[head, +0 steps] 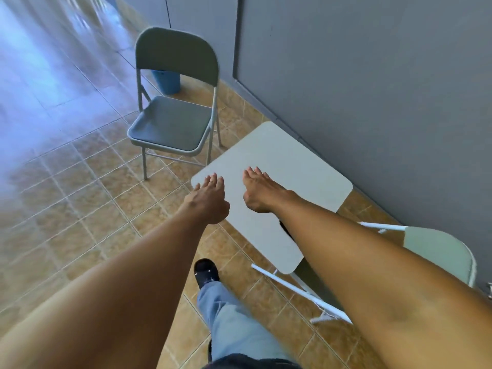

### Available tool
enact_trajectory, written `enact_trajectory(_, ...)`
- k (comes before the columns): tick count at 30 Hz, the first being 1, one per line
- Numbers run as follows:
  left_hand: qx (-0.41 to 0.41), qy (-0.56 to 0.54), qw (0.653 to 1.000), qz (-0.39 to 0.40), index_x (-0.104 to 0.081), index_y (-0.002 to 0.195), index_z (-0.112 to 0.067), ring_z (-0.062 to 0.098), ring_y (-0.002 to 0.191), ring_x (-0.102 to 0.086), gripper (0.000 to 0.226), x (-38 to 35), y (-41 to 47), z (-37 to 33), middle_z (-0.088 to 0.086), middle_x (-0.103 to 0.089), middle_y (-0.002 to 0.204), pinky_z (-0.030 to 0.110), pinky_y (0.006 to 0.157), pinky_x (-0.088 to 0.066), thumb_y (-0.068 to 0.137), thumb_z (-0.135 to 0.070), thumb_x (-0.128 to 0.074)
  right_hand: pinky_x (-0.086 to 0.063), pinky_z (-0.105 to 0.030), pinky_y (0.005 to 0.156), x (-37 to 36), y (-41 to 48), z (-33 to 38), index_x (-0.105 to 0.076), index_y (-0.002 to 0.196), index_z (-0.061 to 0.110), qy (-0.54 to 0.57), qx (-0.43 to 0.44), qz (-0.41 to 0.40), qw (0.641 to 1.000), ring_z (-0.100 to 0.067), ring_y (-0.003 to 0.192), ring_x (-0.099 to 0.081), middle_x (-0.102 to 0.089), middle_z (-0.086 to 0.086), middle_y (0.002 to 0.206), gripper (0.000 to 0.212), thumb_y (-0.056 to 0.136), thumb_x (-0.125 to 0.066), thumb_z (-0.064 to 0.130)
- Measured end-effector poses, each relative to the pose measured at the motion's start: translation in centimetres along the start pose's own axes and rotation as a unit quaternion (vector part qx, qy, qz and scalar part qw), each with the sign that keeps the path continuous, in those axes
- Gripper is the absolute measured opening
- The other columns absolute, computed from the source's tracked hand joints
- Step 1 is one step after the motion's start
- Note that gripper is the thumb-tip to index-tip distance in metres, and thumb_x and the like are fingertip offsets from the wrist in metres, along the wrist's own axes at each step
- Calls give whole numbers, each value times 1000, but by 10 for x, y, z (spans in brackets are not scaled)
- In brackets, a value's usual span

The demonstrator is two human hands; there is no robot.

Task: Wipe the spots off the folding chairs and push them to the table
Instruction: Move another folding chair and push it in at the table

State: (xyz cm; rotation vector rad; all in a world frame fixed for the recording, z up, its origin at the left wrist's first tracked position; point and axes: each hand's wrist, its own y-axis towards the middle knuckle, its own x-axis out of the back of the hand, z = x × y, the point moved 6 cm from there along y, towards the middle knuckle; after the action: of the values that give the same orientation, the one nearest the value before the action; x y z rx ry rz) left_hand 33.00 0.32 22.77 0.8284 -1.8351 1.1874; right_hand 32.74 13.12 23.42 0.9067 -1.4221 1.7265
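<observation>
A grey folding chair [173, 113] stands unfolded on the tiled floor, apart from the small white table [287, 153] that sits against the grey wall. A second pale folding chair [439, 251] shows at the right edge, close to the table, mostly hidden by my right arm. My left hand [209, 199] reaches out over the table's near left edge, fingers loosely together, holding nothing. My right hand [262, 189] hovers over the tabletop, fingers extended, also empty. No cloth is in view.
A blue bucket [166, 81] stands on the floor behind the grey chair, by the wall. The white table legs [300, 291] stick out below the tabletop. My leg and black shoe [205, 271] are on the tiles in front of the table. Open floor lies left.
</observation>
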Motion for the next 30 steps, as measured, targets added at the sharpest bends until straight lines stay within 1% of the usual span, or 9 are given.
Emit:
enact_trajectory(5, 15, -13, 1000, -11, -6, 150, -3, 27, 148, 1, 73, 52, 55, 71, 17, 1, 159, 41, 120, -10, 92, -25, -42, -1, -41, 122, 34, 92, 44, -3, 155, 4, -23, 13, -5, 1000, -29, 152, 4, 0, -13, 165, 68, 99, -38, 20)
enact_trajectory(8, 34, -9, 999, -5, -6, 151, -3, 27, 148, -1, 73, 83, 82, 118, 17, 0, 159, 40, 120, -9, 92, -27, -43, -1, -41, 123, 57, 141, 73, -3, 155, 3, -30, 31, 7, 999, -28, 152, 4, 0, -13, 165, 69, 98, -38, 20)
enact_trajectory(13, 46, -15, 999, -14, -8, 150, -1, 29, 147, -3, 72, 131, 127, 191, 19, -2, 159, 40, 120, -8, 92, -25, -44, -2, -42, 123, 94, 217, 126, -3, 154, 3, -52, 60, -8, 997, -28, 152, 2, -2, -13, 164, 71, 97, -43, 15)
enact_trajectory(17, 45, -11, 999, -25, -10, 149, -1, 29, 147, -4, 72, 163, 160, 252, 19, -4, 159, 41, 120, -12, 92, -26, -46, -3, -43, 124, 114, 274, 172, -3, 154, 2, -49, 64, -3, 997, -30, 152, 1, -2, -15, 164, 72, 98, -44, 20)
enact_trajectory(20, 41, -16, 999, -17, -9, 150, -1, 30, 147, -2, 73, 183, 184, 297, 19, -2, 159, 42, 120, -10, 93, -26, -46, -3, -42, 124, 129, 316, 207, -2, 154, 2, -43, 56, -2, 998, -30, 152, 2, 0, -15, 164, 74, 98, -45, 23)
enact_trajectory(26, 22, -31, 999, -3, -4, 150, -2, 29, 147, 0, 74, 234, 227, 405, 18, 1, 159, 42, 120, -10, 93, -28, -44, -2, -42, 124, 156, 397, 280, 0, 155, 5, -22, 18, -4, 1000, -27, 152, 3, 1, -12, 165, 76, 96, -45, 20)
enact_trajectory(28, 19, -43, 999, 11, -3, 150, -2, 30, 147, 1, 75, 254, 237, 440, 18, 2, 159, 41, 120, -9, 94, -28, -44, -2, -41, 124, 167, 421, 303, 2, 155, 7, -10, 0, -4, 1000, -26, 152, 4, 4, -10, 165, 78, 95, -47, 18)
enact_trajectory(30, 12, -47, 999, 14, -3, 150, -2, 30, 147, 2, 74, 273, 250, 468, 18, 2, 159, 42, 120, -8, 94, -27, -44, 1, -39, 124, 181, 443, 318, 4, 155, 9, 19, -22, -24, 999, -24, 152, 5, 10, -9, 165, 80, 94, -47, 15)
